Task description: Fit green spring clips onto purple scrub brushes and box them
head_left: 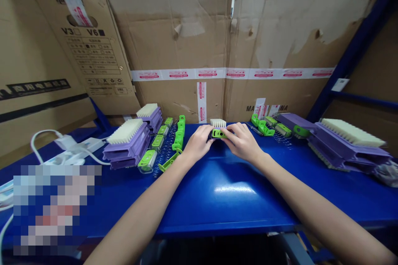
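My left hand point(198, 144) and my right hand point(243, 141) are at the middle of the blue table, both closed on one brush-like piece from its two sides. Its green end part point(219, 133) faces me between my fingertips, and a block of cream bristles point(218, 123) rises behind it. My fingers hide most of its body. Left of my left hand stands a row of bright green plastic brackets point(178, 137), beside several metal springs point(163, 155). Green blocks with clear covers point(147, 160) line up farther left.
Stacked purple brush bodies point(127, 145) stand at the left, more purple bodies point(345, 145) at the right. Near them lie green brackets point(263, 126) and green blocks point(283, 130). A white power strip point(88, 145) with cables lies far left. Cardboard point(174, 41) walls the back.
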Motion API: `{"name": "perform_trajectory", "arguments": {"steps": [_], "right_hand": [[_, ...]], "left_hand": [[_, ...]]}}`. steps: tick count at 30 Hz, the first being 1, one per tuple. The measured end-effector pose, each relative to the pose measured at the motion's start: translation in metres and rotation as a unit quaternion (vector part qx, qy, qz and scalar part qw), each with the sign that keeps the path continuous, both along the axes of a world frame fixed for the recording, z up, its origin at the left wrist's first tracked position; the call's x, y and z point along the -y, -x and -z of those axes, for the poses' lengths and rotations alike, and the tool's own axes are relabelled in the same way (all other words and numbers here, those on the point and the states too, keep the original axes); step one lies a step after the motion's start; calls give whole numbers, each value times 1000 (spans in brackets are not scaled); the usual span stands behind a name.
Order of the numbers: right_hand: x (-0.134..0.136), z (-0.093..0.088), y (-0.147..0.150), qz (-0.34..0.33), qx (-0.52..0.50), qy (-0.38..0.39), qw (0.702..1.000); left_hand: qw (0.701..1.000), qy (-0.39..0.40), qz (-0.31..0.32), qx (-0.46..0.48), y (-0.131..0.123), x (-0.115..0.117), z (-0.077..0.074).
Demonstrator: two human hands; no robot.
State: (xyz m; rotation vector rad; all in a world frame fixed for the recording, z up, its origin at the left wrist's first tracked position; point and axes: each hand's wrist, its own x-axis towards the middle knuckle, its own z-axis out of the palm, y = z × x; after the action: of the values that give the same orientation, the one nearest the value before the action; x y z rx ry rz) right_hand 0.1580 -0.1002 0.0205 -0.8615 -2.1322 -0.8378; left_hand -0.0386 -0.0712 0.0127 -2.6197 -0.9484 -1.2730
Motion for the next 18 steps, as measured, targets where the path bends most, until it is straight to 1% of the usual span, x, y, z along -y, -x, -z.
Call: {"name": "perform_trajectory", "arguments": {"steps": [10, 15, 18], "right_hand": [[-3, 4, 5, 27, 8, 6, 1000], [-4, 5, 7, 48, -41, 32, 998], [-5, 6, 8, 31, -67, 58, 996]], "left_hand": [[1000, -2, 4, 19, 2, -5, 2], [1000, 1, 6, 20, 2, -5, 2], [1000, 2, 8, 15, 1, -3, 1]]}}
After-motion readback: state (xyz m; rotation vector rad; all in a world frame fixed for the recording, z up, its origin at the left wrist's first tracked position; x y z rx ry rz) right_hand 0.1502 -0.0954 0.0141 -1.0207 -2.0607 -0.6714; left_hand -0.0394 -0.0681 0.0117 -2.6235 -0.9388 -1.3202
